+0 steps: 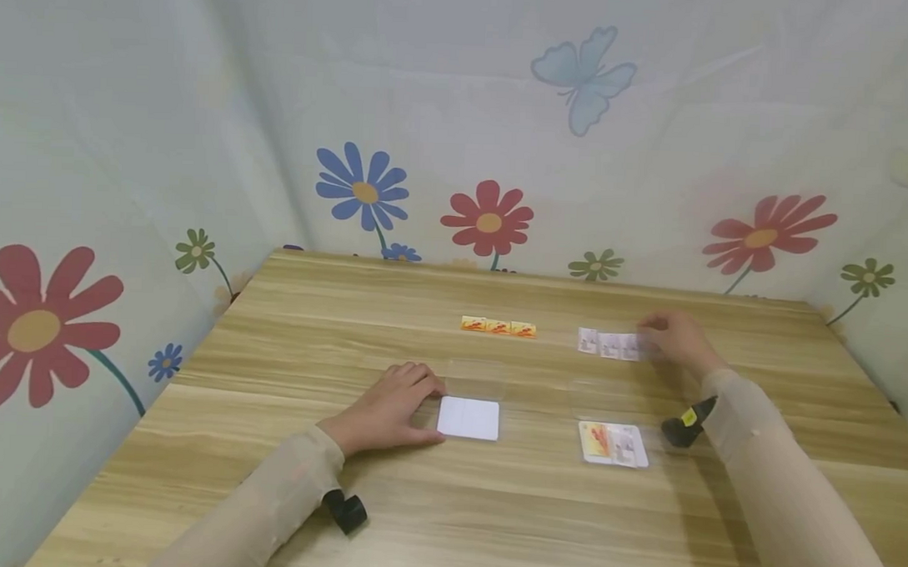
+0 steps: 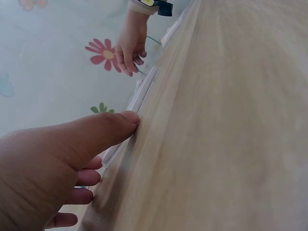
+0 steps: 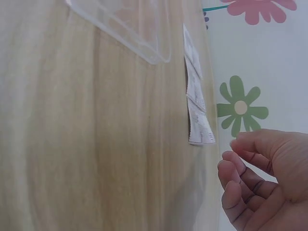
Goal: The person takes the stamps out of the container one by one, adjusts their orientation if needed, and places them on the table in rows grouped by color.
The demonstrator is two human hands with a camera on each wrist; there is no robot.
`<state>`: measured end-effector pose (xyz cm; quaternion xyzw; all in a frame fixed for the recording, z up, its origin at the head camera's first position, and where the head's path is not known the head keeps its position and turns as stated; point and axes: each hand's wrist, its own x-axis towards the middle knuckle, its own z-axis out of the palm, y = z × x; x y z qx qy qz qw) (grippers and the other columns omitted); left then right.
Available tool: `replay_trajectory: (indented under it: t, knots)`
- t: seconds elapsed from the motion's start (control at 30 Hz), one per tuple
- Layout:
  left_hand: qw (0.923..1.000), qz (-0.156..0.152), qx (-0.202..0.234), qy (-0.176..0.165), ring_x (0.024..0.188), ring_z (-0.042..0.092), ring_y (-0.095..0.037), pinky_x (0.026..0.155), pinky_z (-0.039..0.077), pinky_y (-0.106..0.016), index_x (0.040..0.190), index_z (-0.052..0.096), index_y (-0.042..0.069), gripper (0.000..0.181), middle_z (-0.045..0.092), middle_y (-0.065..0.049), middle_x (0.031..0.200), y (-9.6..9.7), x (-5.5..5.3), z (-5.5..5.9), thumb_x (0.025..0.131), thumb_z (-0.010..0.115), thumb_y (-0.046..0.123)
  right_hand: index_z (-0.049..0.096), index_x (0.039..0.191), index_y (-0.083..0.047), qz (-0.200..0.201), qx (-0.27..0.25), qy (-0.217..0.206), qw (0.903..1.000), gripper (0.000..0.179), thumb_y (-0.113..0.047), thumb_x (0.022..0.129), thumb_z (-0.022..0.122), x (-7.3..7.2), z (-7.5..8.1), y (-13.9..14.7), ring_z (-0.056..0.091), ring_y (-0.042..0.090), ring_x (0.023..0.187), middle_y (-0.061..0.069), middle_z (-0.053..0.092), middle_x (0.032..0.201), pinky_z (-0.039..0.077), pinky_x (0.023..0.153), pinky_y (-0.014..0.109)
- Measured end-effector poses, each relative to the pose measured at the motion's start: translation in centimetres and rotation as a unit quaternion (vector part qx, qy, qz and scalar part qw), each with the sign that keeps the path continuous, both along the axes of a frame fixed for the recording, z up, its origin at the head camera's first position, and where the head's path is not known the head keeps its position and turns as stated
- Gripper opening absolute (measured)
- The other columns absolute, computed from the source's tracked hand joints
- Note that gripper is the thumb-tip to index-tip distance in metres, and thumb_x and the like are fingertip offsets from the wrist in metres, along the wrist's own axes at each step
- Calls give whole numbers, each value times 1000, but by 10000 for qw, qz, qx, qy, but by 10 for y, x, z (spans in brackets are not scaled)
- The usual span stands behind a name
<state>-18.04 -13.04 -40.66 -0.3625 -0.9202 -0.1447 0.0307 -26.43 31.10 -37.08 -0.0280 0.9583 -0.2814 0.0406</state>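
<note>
In the head view, my left hand [image 1: 393,406] holds the left edge of a white card-like slab [image 1: 468,418], thumb at its near corner and fingertips at its far one. A clear plastic flap [image 1: 476,380] lies behind the slab. My right hand [image 1: 677,341] is at the right end of a row of lilac stamp-like papers [image 1: 609,345]. In the right wrist view its fingers [image 3: 231,168] are loosely bent with nothing between them, just off the end paper [image 3: 201,131]. The left wrist view shows my thumb [image 2: 115,126] on the slab's edge [image 2: 144,89].
Right of the slab lies a second white one [image 1: 639,458] bearing an orange and a lilac paper, a clear plastic flap [image 3: 130,29] raised behind it. Several small orange-yellow papers [image 1: 498,327] form a row farther back. A flowered curtain [image 1: 431,91] hangs past the wooden table [image 1: 333,304].
</note>
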Motion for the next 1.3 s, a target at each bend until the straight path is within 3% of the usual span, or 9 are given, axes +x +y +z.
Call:
replay_trajectory:
  t: [0.13, 0.33, 0.47, 0.83, 1.3]
  knots:
    - [10000, -2, -18, 75, 107, 50, -18, 100, 39, -41, 115, 60, 14, 55, 57, 1, 112, -2, 0, -2, 77, 73, 52, 58, 119, 5, 98, 41, 181, 9998, 32, -16, 96, 53, 4, 3, 0, 60, 36, 95, 31, 59, 119, 50, 79, 45]
    - [9999, 32, -15, 161, 109, 51, -18, 100, 40, -40, 114, 60, 15, 55, 59, 2, 111, -3, 3, -4, 76, 73, 53, 55, 124, 6, 200, -153, 210, 9995, 37, -22, 100, 49, 14, 5, 0, 55, 44, 112, 32, 56, 126, 45, 93, 56]
    - [9999, 27, 3, 159, 107, 51, -17, 100, 40, -40, 114, 60, 15, 55, 59, 2, 111, -2, 4, -3, 76, 73, 52, 54, 125, 5, 182, -170, 301, 9992, 39, -25, 100, 49, 23, 7, 1, 54, 44, 113, 31, 56, 126, 45, 94, 57]
    - [9985, -10, 233, 503, 107, 52, -21, 101, 39, -42, 114, 60, 10, 53, 58, -3, 111, 4, 5, 5, 77, 75, 46, 58, 117, 5, 277, -329, 828, 9956, 34, -22, 99, 53, 41, 13, 2, 66, 34, 90, 29, 63, 114, 55, 71, 36]
    - [9950, -23, 527, 852, 109, 53, -21, 98, 42, -40, 119, 60, 10, 55, 59, -5, 114, 16, 7, 7, 78, 75, 43, 59, 118, 0, 251, -523, 889, 9944, 31, -23, 98, 53, 63, 16, -8, 61, 29, 93, 19, 65, 108, 50, 75, 31]
